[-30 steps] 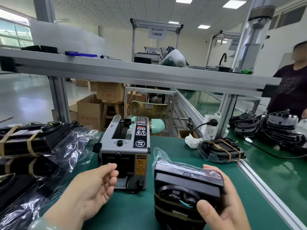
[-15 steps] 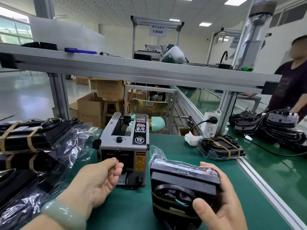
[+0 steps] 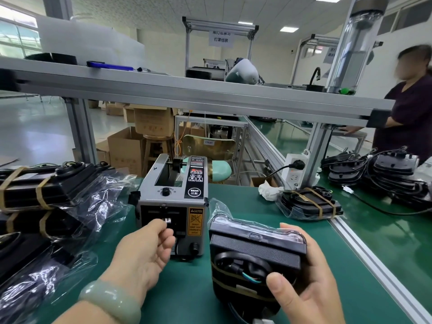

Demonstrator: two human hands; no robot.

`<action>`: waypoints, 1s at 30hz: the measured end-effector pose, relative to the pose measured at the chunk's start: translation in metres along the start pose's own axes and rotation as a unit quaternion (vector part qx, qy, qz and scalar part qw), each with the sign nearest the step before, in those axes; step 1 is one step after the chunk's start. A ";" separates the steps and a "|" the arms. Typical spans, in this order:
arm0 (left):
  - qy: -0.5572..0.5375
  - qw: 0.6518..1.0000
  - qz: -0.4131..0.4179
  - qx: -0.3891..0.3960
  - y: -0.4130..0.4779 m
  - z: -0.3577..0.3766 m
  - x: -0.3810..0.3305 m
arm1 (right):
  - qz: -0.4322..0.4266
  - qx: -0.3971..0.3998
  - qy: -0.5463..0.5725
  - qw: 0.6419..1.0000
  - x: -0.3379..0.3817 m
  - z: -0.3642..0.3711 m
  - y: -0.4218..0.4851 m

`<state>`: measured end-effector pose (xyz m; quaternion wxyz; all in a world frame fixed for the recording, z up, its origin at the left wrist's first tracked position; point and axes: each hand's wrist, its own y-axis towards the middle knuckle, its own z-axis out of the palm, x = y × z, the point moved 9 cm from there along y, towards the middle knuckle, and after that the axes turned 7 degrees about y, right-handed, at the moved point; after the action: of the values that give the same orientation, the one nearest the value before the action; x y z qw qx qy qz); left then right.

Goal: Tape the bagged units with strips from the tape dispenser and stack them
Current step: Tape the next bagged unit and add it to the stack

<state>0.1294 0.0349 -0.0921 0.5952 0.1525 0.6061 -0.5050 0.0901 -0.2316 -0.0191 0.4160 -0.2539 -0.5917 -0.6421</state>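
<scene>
The grey tape dispenser (image 3: 171, 202) stands on the green mat at the centre. My left hand (image 3: 145, 251) reaches into its front outlet, thumb and forefinger pinching the end of a tape strip (image 3: 167, 220). My right hand (image 3: 304, 284) grips a black bagged unit (image 3: 254, 251) upright just right of the dispenser; a tan tape band runs round its lower part. On the left lies a stack of taped bagged units (image 3: 44, 190). One more taped unit (image 3: 308, 203) lies at the far right of the mat.
Loose clear bags (image 3: 46, 277) cover the near left. An aluminium shelf (image 3: 187, 94) spans overhead. Behind the rail (image 3: 374, 260), black units with cables (image 3: 392, 176) are piled up, and a person (image 3: 409, 113) stands at the right. A power strip (image 3: 294, 169) hangs on the post.
My left hand has moved forward to the dispenser's outlet and its fingers have closed on the strip. My right hand keeps holding the bagged unit.
</scene>
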 end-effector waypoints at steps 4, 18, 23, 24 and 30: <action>-0.012 0.996 0.010 0.092 -0.036 0.002 0.002 | -0.005 -0.003 0.011 1.000 0.000 -0.001 0.000; 0.169 0.932 0.314 0.067 -0.124 0.015 -0.043 | -0.058 -0.022 -0.095 0.994 0.002 0.012 -0.004; 0.201 0.925 0.313 0.084 -0.121 0.032 -0.032 | -0.067 0.003 -0.142 0.988 0.004 0.020 -0.006; 0.201 0.925 0.313 0.074 -0.119 0.033 -0.032 | -0.070 0.007 -0.148 0.986 0.005 0.022 -0.006; 0.196 0.928 0.303 0.089 -0.112 0.039 -0.023 | -0.071 0.013 -0.153 0.986 0.008 0.027 -0.008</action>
<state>0.0695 -0.0365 -0.0155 0.5731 0.4771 0.5883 -0.3127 0.0750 -0.2073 -0.0124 0.2769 -0.3008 -0.6736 -0.6157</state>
